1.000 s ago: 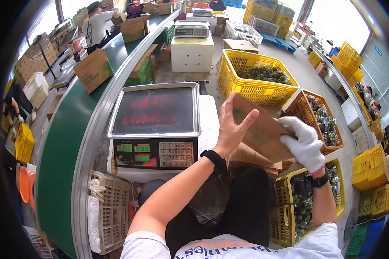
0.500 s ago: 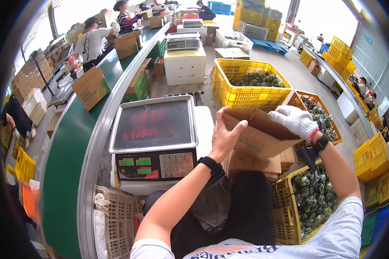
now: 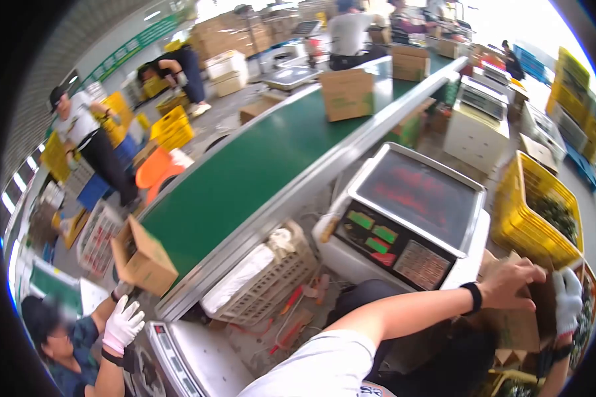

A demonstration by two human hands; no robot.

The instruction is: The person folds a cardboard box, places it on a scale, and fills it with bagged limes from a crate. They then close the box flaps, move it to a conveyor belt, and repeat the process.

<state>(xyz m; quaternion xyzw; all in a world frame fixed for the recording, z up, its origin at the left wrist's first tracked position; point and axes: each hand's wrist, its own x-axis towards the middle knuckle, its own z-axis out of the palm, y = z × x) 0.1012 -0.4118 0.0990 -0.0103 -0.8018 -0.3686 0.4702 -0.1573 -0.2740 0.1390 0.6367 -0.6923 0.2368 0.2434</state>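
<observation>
An open cardboard box point(image 3: 518, 325) stands at the lower right, partly behind my forearm and blurred. My left hand point(image 3: 510, 284), bare and with a black wristband, is curled over its near upper edge. On the far side of the box, my right hand point(image 3: 567, 303) in a white glove grips the rim; some of its fingers are hidden. A digital weighing scale point(image 3: 417, 192) with a dark platform and lit green displays is just left of the box. The inside of the box is mostly hidden.
A green conveyor belt point(image 3: 245, 178) with cardboard boxes point(image 3: 348, 94) runs diagonally past the scale. At lower left, a co-worker in white gloves point(image 3: 123, 324) handles another box point(image 3: 144, 257). A yellow crate point(image 3: 510, 212) of dark wrapped items stands right. A white crate point(image 3: 265, 278) is below the belt.
My view has swung left, so the scale and box appear farther right, and a co-worker shows at lower left. Both hands stay at the box; my left hand now curls over its upper edge.
</observation>
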